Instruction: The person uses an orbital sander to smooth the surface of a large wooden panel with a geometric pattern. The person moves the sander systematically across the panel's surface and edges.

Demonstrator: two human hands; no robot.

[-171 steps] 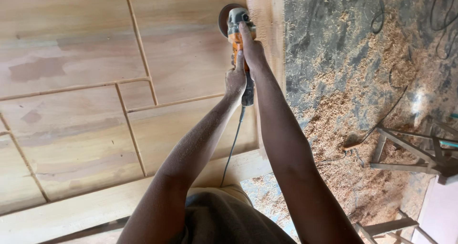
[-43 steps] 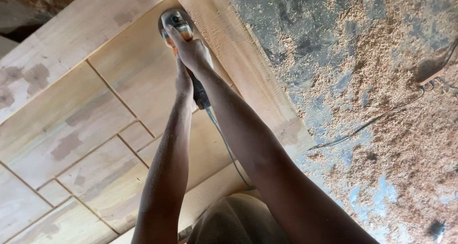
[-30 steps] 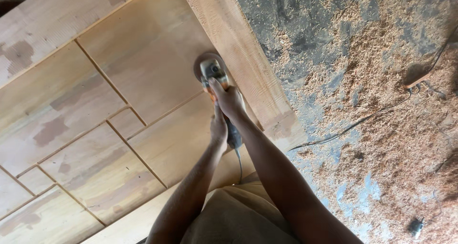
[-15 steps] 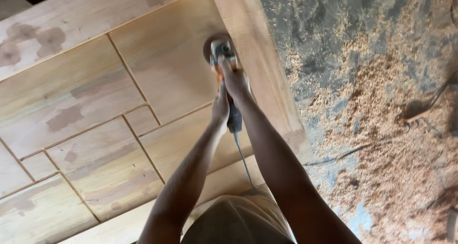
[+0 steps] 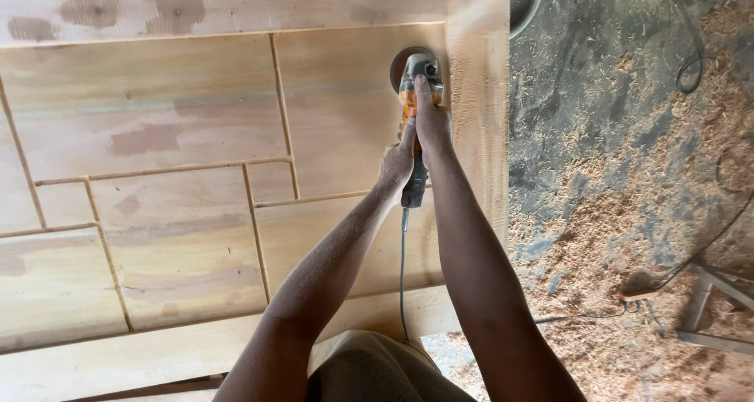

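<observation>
Student: Hands first — what does each one grip?

Instructor: Right hand (image 5: 430,123) lies over the top of the orange sander (image 5: 416,96), fingers closed down along its body, index finger stretched toward the head. Left hand (image 5: 397,162) is wrapped shut around the dark rear handle just behind it. The sander sits on the door panel (image 5: 345,111), its round disc flat against the wood, just beside the right-hand stile (image 5: 477,135).

Student: What could go wrong from this position?

Instructor: Judging by the closeness, the disc could ride up onto the raised stile edge and gouge it if the tool drifts right. A tilt of the head would likely dig a crescent into the panel. The power cord (image 5: 403,276) runs back between the forearms toward the body; it could snag on the lower rail and jerk the tool.

Student: And the surface?

Instructor: Pale wood divided by thin grooves into rectangular fields, with darker brown patches (image 5: 149,139) left of the work area and along the top rail. Fine dust coats both forearms.

Student: The room?

Instructor: A dark concrete floor (image 5: 597,127) to the right, heaped with wood shavings (image 5: 620,213). Loose cables (image 5: 691,64) cross it, a metal frame (image 5: 711,308) stands at lower right, and a round pale basin (image 5: 525,5) shows at the top edge.
</observation>
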